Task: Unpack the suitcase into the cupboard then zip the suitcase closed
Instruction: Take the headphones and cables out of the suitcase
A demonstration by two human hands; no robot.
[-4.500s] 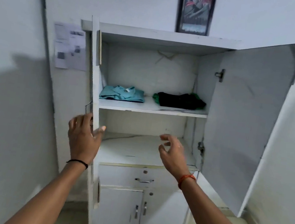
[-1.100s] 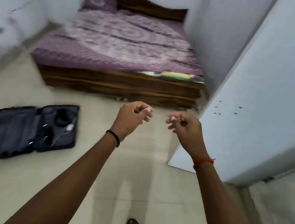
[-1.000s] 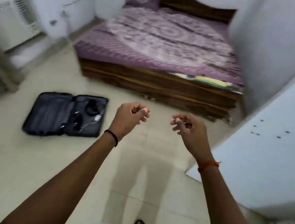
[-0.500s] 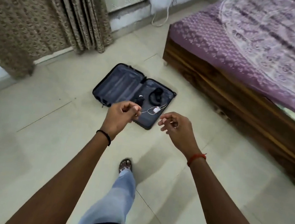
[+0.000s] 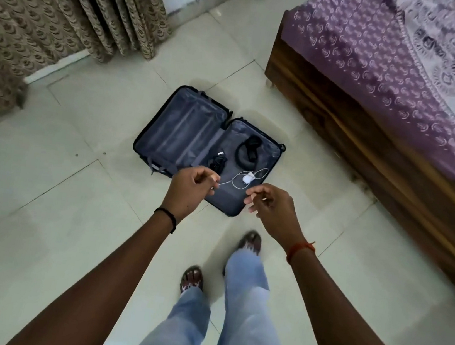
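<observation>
Head view, looking down at dark suitcase lying open flat on glossy pale floor tiles, two halves spread, grey fabric lining.

Inside right half: one black coiled belt, one small black clump, one white charger with thin looped cord. Left hand and right hand loosely curled above it, gripping nothing. Wooden bed with purple patterned cover alongside; pleated brown curtain behind.
</observation>
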